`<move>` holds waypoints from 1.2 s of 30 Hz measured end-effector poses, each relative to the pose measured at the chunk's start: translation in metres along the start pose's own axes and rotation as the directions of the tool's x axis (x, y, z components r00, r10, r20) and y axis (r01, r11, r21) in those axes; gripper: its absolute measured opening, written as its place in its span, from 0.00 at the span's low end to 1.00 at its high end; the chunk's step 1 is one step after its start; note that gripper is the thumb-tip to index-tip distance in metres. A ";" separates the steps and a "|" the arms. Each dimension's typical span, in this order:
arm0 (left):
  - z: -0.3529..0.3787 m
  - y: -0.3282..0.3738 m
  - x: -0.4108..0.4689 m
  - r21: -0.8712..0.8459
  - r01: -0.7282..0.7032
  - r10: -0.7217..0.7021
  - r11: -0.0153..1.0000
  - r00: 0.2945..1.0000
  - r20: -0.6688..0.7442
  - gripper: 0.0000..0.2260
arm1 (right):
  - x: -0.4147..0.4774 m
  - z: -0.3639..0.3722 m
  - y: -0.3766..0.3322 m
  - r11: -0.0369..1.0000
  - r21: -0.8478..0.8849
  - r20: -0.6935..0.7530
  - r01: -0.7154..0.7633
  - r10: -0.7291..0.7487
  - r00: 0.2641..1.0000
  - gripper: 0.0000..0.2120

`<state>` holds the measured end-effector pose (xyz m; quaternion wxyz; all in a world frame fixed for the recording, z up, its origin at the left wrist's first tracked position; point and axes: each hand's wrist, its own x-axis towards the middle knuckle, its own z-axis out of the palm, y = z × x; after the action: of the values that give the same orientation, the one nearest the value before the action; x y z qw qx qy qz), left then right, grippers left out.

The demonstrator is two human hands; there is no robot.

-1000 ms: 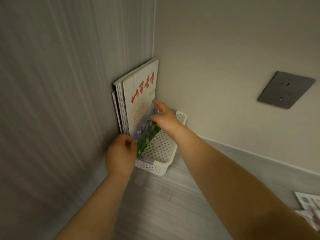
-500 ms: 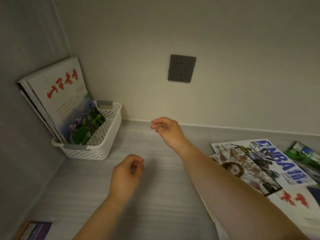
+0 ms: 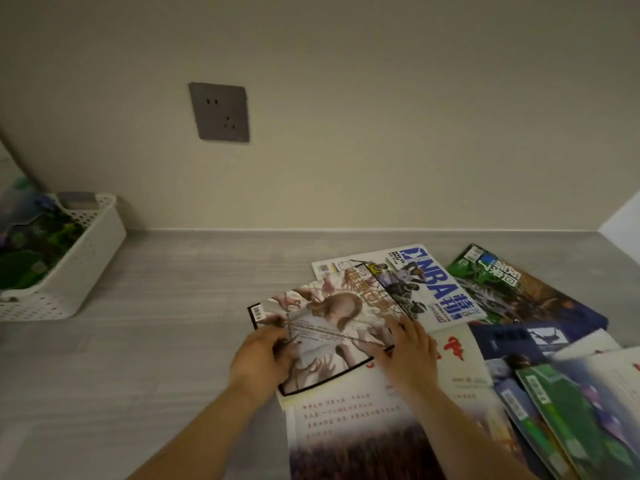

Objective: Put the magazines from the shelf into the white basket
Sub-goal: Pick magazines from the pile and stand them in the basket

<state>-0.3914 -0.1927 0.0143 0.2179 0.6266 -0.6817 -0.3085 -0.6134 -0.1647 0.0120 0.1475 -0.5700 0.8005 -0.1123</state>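
Note:
A magazine with a pale figure on its cover [image 3: 332, 320] lies on top of a spread of magazines on the grey shelf [image 3: 173, 306]. My left hand [image 3: 263, 355] grips its near left edge, thumb on the cover. My right hand [image 3: 408, 351] rests flat on its right edge, fingers apart. Beneath and around it lie an NBA magazine [image 3: 426, 282], a green-covered magazine [image 3: 502, 285] and several others. The white basket [image 3: 86, 251] stands at the far left with magazines leaning inside it.
A grey wall socket [image 3: 220, 112] sits on the beige back wall above the shelf. More magazines [image 3: 571, 410] overlap at the right edge. A white panel [image 3: 623, 226] closes the shelf at the right.
The view has swung right, away from the basket. Both hands left the magazines in the basket, crossed the shelf and came down on the pale-figure magazine, the left hand closing on its edge.

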 end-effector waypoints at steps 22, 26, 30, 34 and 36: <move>-0.026 0.017 0.078 0.617 0.113 -0.219 0.779 0.971 0.099 0.27 | -0.004 0.011 0.017 0.988 -0.069 0.014 0.135 -0.134 0.991 0.57; -0.027 0.020 0.065 0.420 0.140 -0.172 0.897 0.984 0.038 0.11 | -0.006 0.009 0.016 0.995 0.001 0.005 0.097 -0.097 0.995 0.54; -0.039 0.025 0.046 0.253 0.152 -0.153 0.956 0.988 -0.015 0.10 | -0.006 0.005 0.013 0.982 0.188 -0.021 -0.019 0.024 1.000 0.45; -0.052 0.024 0.016 0.183 0.085 -0.045 0.979 0.976 -0.213 0.17 | -0.006 -0.004 -0.020 0.775 0.619 -0.102 -0.127 0.239 0.966 0.39; -0.061 0.023 0.003 0.047 0.058 -0.041 0.997 0.950 -0.309 0.18 | -0.002 -0.012 -0.051 0.513 0.841 -0.033 -0.170 0.362 0.932 0.35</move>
<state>-0.3670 -0.2038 0.0739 0.2965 0.6896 -0.6318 -0.1936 -0.5728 -0.1792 0.0413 0.3298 -0.2887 0.7416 -0.5078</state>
